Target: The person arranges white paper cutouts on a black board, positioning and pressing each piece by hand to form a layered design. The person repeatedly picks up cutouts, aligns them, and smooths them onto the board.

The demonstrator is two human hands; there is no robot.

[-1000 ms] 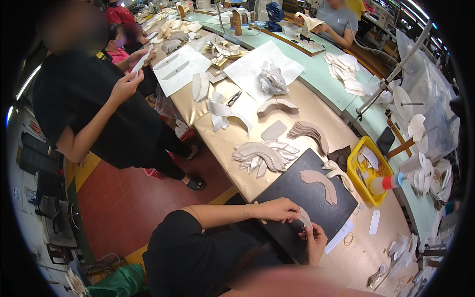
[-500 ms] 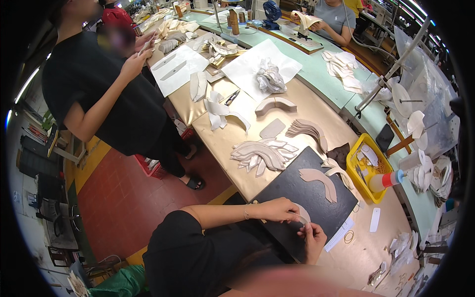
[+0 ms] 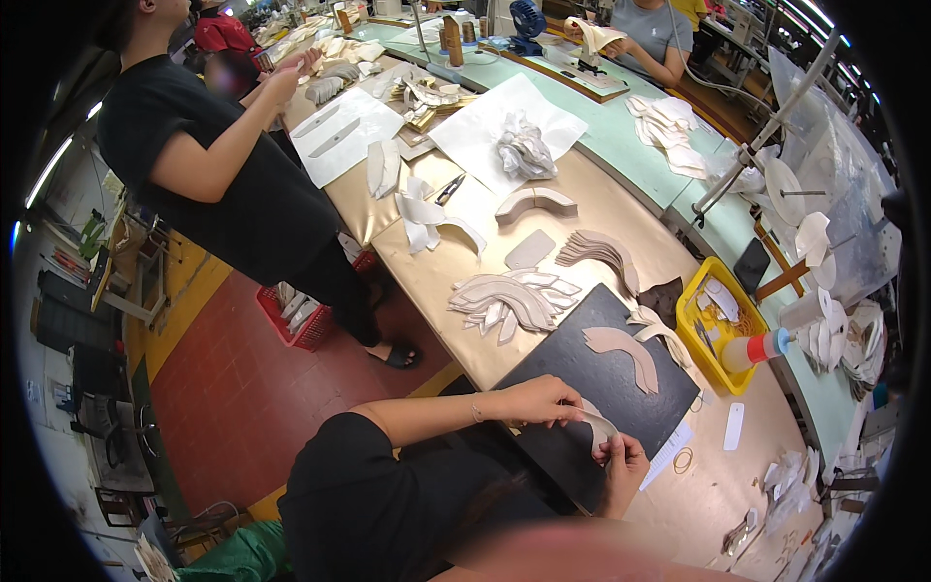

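My left hand [image 3: 541, 400] and my right hand [image 3: 621, 458] meet over the near edge of a black mat [image 3: 572, 339] on the tan worktable. Between them they pinch a pale curved strip piece [image 3: 598, 427]. Farther up the mat lies a tan crescent-shaped piece [image 3: 623, 349], untouched. A fanned pile of pale curved pieces [image 3: 509, 296] rests just beyond the mat's left corner.
A yellow tray [image 3: 700, 330] and a white bottle with an orange collar [image 3: 756, 349] sit right of the mat. A standing person in black [image 3: 223, 175] is at the table's left side, with a red basket [image 3: 305, 320] on the floor. A seated person in grey [image 3: 650, 39] works at the far bench.
My hands stay at the mat's near edge with the strip between them. The standing person in black appears a little lower and nearer in the view.
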